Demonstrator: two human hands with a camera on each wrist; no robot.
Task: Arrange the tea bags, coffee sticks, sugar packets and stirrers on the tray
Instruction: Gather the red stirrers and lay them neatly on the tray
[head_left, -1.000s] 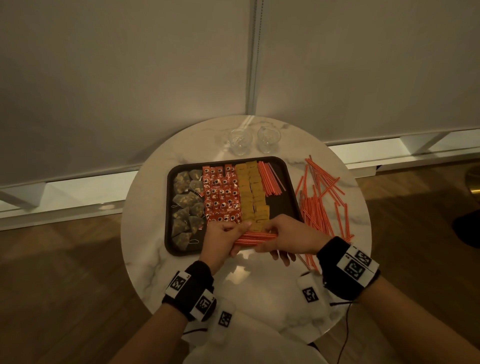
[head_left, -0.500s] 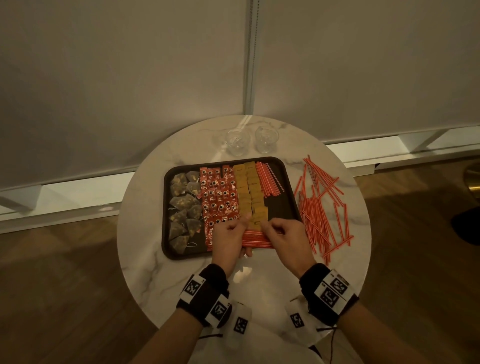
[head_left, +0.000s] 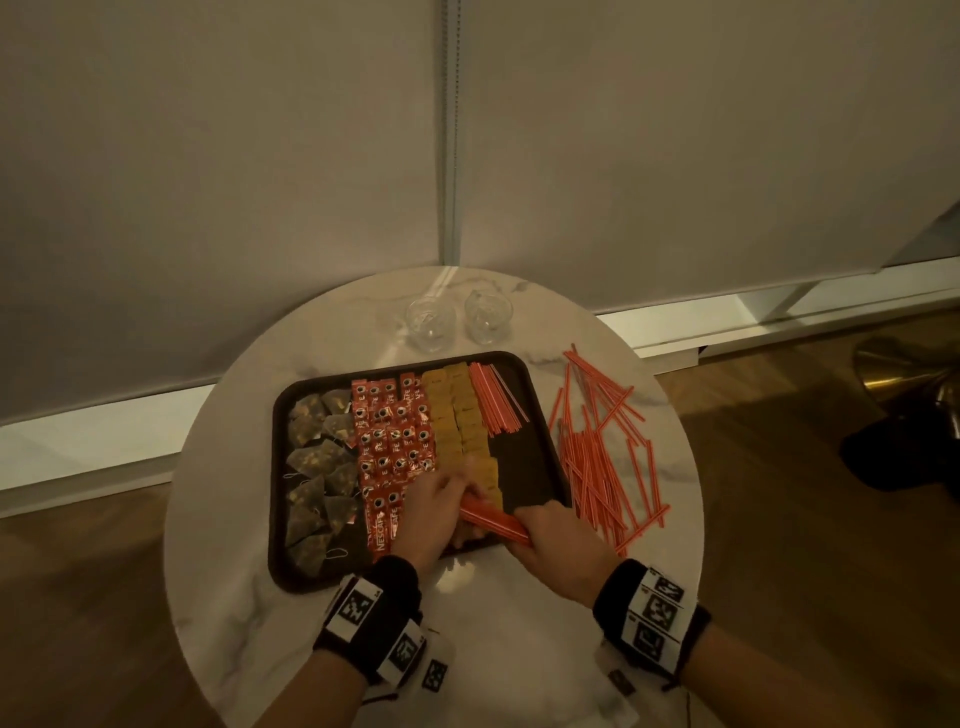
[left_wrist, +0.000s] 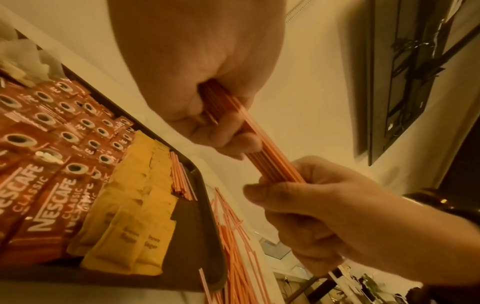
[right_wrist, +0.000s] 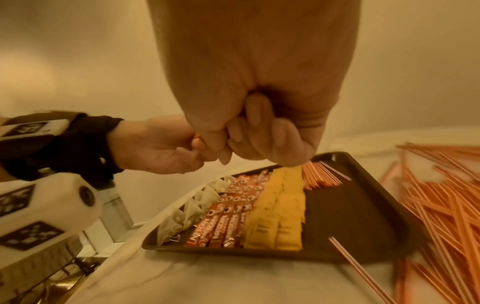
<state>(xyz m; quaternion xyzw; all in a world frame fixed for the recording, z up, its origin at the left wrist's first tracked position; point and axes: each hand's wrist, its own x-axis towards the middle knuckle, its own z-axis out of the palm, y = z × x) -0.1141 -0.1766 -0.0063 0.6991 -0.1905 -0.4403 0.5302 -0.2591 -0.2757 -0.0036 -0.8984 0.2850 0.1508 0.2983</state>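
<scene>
A dark tray (head_left: 535, 415) holds tea bags (head_left: 317, 467) on the left, then red coffee sticks (head_left: 389, 431), yellow sugar packets (head_left: 457, 415) and a row of orange stirrers (head_left: 493, 397) at the far right. Over the tray's near edge both hands grip one bundle of stirrers (head_left: 491, 517). My left hand (head_left: 431, 512) holds its left end and my right hand (head_left: 558, 540) its right end. In the left wrist view the bundle (left_wrist: 262, 152) runs from one fist to the other.
A loose heap of stirrers (head_left: 602, 452) lies on the round marble table (head_left: 234, 597) right of the tray. Two glass cups (head_left: 457, 317) stand behind the tray. The tray's near right part (head_left: 519, 467) is bare. A wall runs behind the table.
Both hands have carried the stirrer bundle a little farther over the tray's near edge and turned it from level to slanting down to the right.
</scene>
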